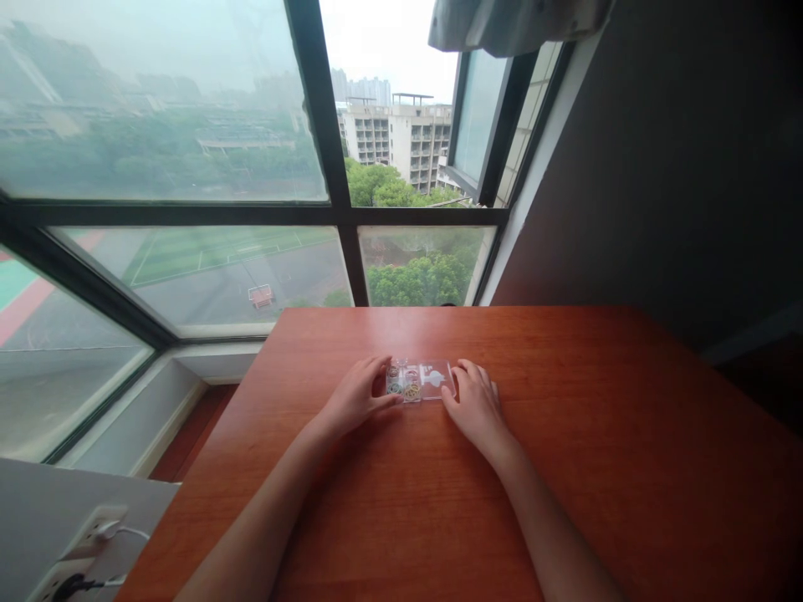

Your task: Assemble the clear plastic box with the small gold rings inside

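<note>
A small clear plastic box (403, 382) lies opened flat on the table, its transparent lid (435, 380) spread out to the right. Small coiled loops that look like hair ties (411, 390) sit in its compartments, some yellowish, others greenish or dark; they are too small to make out fully. My left hand (352, 396) grips the box's left end, thumb at the near edge and fingers at the far edge. At the lid's right end, my right hand (475, 405) holds on in the same way, thumb near and fingers beyond.
The reddish-brown wooden table (401, 510) reaches to the dark-framed window (347, 216) in front. A dark wall (677, 167) stands at the right. Low on the left wall, plugs sit in sockets (100, 528). A pale cloth (514, 25) hangs at the top.
</note>
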Available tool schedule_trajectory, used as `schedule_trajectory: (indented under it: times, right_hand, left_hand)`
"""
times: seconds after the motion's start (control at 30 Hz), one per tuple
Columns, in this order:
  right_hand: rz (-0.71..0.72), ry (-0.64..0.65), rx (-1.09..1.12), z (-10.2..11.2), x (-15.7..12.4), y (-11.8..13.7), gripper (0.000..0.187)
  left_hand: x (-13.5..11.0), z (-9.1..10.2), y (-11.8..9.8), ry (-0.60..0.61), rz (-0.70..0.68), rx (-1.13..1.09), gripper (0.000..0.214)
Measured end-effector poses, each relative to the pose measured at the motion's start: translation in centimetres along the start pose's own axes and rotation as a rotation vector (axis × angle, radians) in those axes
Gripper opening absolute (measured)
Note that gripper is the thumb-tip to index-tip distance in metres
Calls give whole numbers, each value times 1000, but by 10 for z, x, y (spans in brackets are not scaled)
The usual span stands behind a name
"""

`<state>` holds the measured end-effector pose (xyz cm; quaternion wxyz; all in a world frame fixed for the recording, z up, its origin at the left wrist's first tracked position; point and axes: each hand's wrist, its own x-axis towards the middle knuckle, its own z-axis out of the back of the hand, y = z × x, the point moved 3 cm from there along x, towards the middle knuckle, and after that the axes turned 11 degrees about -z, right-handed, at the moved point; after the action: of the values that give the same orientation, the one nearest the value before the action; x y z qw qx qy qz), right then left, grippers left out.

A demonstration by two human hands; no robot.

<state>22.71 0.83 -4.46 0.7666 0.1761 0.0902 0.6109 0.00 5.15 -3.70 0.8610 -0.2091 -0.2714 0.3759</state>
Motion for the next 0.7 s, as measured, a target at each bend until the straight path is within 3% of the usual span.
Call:
schedule_trajectory:
  times: [0.2, 0.43, 0.7]
  right_hand:
    - [83, -56, 190, -7, 0, 2, 44]
    - [166, 15, 493, -7, -7, 11, 62]
    - [368, 4, 438, -2, -17, 27, 69]
  left_hand:
    - [1, -1, -3, -19, -19, 1, 65]
    - [1, -2, -10, -9, -23, 86, 63]
    - [0, -3, -12, -18, -40, 107, 61]
